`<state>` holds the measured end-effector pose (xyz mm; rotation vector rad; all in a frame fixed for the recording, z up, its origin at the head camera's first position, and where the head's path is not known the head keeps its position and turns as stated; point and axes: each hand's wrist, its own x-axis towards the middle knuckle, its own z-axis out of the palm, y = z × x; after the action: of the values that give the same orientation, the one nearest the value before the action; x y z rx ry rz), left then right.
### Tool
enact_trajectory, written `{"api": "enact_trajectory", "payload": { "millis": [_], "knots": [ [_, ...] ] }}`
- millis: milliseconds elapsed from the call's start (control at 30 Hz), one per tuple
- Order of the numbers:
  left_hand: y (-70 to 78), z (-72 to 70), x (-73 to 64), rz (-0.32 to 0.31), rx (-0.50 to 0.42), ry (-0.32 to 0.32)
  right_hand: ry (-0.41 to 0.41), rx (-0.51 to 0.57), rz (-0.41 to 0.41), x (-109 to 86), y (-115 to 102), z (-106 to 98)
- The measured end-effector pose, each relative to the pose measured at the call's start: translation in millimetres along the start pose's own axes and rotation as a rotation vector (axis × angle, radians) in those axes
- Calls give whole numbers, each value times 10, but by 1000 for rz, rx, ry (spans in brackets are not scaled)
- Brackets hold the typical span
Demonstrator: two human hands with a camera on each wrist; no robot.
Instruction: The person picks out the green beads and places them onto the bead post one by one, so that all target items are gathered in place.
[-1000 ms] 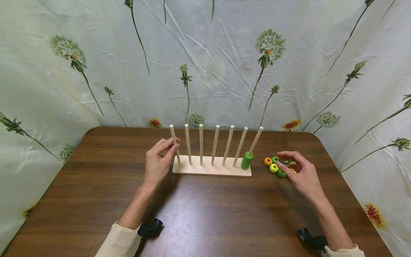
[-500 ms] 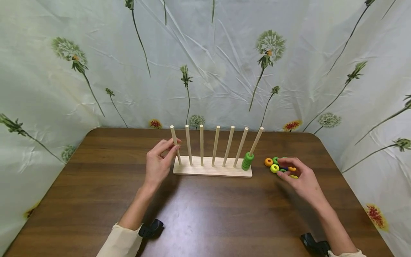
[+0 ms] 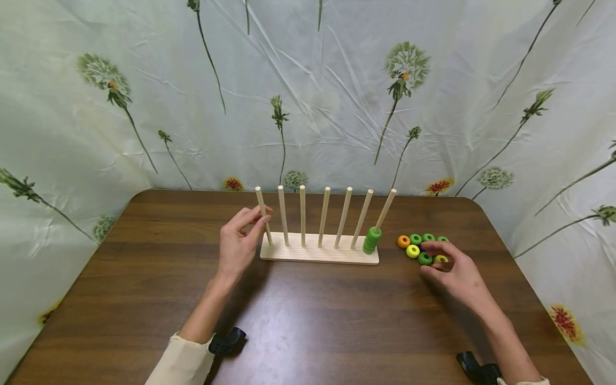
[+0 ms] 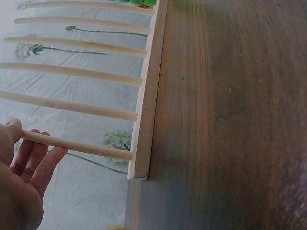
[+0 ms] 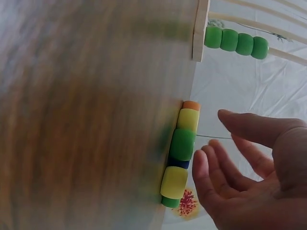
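A pale wooden stand (image 3: 317,255) with several upright pegs sits on the table. My left hand (image 3: 236,243) holds its leftmost peg (image 3: 260,198) between thumb and fingers, as the left wrist view also shows. Green beads (image 3: 371,240) are stacked at the bottom of the rightmost peg. Right of the stand lies a group of loose beads, among them an orange bead (image 3: 403,242), a yellow bead (image 3: 412,251) and a green bead (image 3: 425,259). Over the group's right side hovers my right hand (image 3: 459,272), thumb and fingers apart, holding nothing. It partly hides some beads, including a dark blue bead (image 5: 178,163).
The brown wooden table (image 3: 308,321) ends at a back edge just behind the stand. A pale curtain (image 3: 327,107) printed with dandelions hangs behind and at both sides. Black wrist straps (image 3: 227,342) show near both sleeves.
My right hand has drawn slightly back to the right from the loose beads, and its thumb and fingers have spread, uncovering more beads. The left hand stays on the peg.
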<state>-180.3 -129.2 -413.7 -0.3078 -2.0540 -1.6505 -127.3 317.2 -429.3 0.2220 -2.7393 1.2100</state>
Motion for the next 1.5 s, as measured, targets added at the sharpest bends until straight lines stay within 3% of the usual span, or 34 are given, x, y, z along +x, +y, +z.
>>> {"api": "enact_trajectory", "payload": {
  "millis": [200, 533, 833, 1200, 1500],
  "knots": [
    [-4, 6, -4, -2, -1, 3, -18, -42, 52, 10, -10, -15],
    [-6, 25, -8, 20, 0, 0, -2, -178, 70, 16, -21, -14],
    [1, 23, -10, 22, 9, -3, -133, -256, 125, 35, -22, -26],
    [-5, 4, -16, 18, 13, -3, -155, -243, 128, 44, -63, 20],
    [4, -3, -10, 26, 7, -3, -68, -141, 49, 130, -132, 38]
  ]
}}
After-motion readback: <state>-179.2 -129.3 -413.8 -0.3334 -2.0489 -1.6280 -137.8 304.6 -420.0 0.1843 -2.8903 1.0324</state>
